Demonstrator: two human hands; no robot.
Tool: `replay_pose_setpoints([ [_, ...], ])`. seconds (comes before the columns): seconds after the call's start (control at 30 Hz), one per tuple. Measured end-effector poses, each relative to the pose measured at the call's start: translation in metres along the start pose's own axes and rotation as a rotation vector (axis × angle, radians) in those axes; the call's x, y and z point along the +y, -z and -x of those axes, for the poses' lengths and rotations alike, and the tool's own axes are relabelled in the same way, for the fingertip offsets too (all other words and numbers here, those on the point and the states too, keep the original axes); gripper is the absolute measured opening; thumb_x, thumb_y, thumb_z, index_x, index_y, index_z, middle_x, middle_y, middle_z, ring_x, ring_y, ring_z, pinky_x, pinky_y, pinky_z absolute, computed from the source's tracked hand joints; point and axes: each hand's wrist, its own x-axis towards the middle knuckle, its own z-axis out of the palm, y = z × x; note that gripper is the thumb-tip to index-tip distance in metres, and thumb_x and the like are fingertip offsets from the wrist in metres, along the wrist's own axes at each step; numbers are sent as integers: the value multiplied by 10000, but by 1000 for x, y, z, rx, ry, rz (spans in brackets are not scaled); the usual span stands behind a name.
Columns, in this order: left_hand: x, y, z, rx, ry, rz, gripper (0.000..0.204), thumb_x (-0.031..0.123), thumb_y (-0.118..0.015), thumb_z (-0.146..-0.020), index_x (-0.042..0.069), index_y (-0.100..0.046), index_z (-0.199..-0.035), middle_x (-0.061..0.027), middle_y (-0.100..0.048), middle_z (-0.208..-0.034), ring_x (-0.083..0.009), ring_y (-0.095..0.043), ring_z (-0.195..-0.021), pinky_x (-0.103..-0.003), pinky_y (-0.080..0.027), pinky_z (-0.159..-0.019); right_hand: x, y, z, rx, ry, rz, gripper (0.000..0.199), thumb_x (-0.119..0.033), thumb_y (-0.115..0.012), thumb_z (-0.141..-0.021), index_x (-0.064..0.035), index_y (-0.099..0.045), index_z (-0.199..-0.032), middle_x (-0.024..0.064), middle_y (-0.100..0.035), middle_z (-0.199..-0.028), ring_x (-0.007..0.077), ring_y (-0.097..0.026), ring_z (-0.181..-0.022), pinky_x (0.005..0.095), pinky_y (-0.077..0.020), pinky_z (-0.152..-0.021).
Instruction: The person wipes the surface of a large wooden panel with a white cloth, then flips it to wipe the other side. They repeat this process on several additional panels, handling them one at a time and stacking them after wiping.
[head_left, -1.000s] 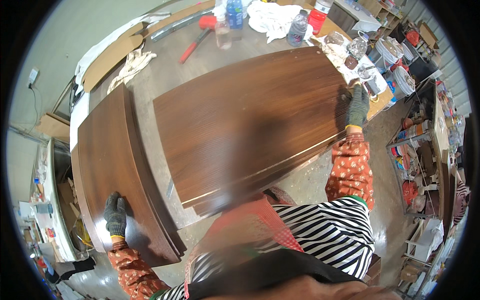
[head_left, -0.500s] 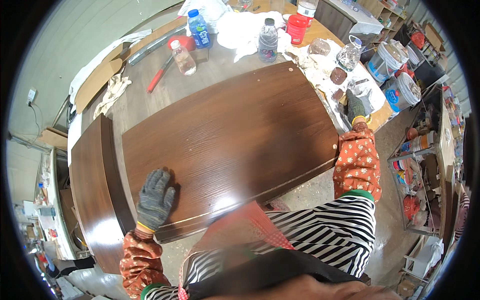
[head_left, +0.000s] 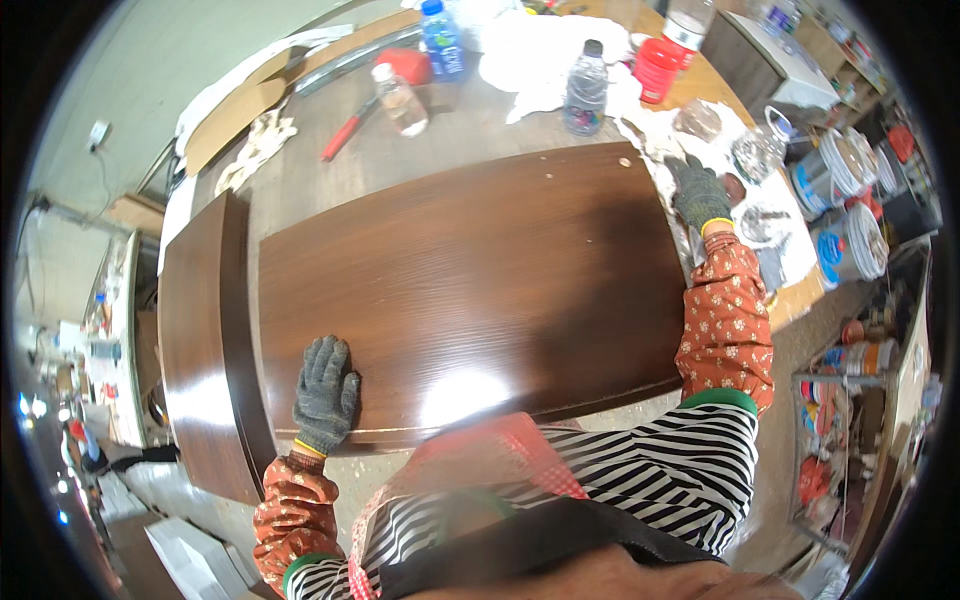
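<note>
A dark brown wooden panel with a glossy surface and a curved far edge lies flat in front of me. My left hand, in a grey knit glove, rests on its near left corner with the fingers stretched out. At the panel's far right corner, my right hand in a similar glove reaches over a stained white cloth, its fingers extended. Whatever lies under that palm is hidden. Close beside it are a brown lump and a clear plastic jug. A second brown panel stands along the left.
Behind the panel are a small clear bottle, a red-handled tool, a blue bottle, a dark-capped bottle and a red container. White buckets stand right of the table, near a cluttered shelf.
My right hand has moved left and away from me, from the table's right side to the cloth by the panel's corner. The left hand stays on the panel. The whole view has shifted slightly.
</note>
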Motion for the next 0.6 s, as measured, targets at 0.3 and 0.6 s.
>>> replay_pose_setpoints([
  [0.3,-12,20,16,115,7,-113,618,296,-721,-876,26,-503,-1388,-268,-505,-1403,-458,-481,-1304,-499,-414,-1094,-11,81,-52,538,28,-1050,366,-195,-520,-1040,41,-559,-1316,163,-632,-1252,231,-617,-1088,350,-506,-939],
  [0.6,32,37,-68,491,19,194,700,347,-754,-817,95,-506,-1421,-218,-472,-1471,-355,-488,-1344,-439,-412,-1105,-329,234,64,-103,1064,-1113,262,-136,-566,-998,-49,-653,-1229,147,-683,-1193,281,-666,-1055,382,-510,-925],
])
